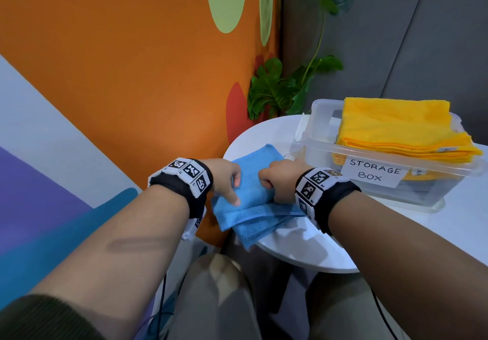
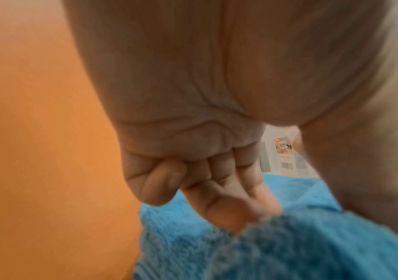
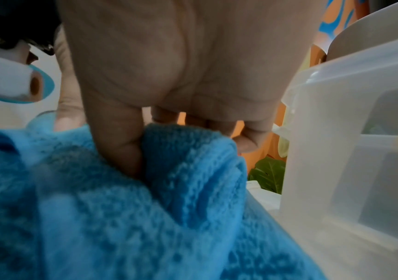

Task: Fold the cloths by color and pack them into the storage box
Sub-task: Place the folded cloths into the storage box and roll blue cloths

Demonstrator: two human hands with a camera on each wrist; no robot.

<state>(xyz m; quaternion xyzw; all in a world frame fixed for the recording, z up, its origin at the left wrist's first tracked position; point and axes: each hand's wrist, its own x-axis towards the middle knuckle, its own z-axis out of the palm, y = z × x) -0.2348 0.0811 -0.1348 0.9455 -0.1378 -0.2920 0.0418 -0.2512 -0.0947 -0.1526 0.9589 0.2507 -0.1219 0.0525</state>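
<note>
A folded blue cloth (image 1: 264, 155) (image 2: 289, 246) (image 3: 145, 227) lies at the left edge of the round white table (image 1: 303, 247), its near layers hanging over the rim. My left hand (image 1: 235, 189) (image 2: 260, 208) holds its left side, thumb on top and fingers curled at the edge. My right hand (image 1: 272, 184) (image 3: 169, 136) grips a bunched fold on its right side. To the right stands the clear storage box (image 1: 317, 118) (image 3: 337, 132), labelled STORAGE BOX, with folded yellow cloths (image 1: 396, 128) stacked above its rim.
An orange wall (image 1: 132, 75) rises just left of the table, and a leafy plant (image 1: 272, 88) stands behind it. The box sits close to my right wrist. My knees are under the table's near edge.
</note>
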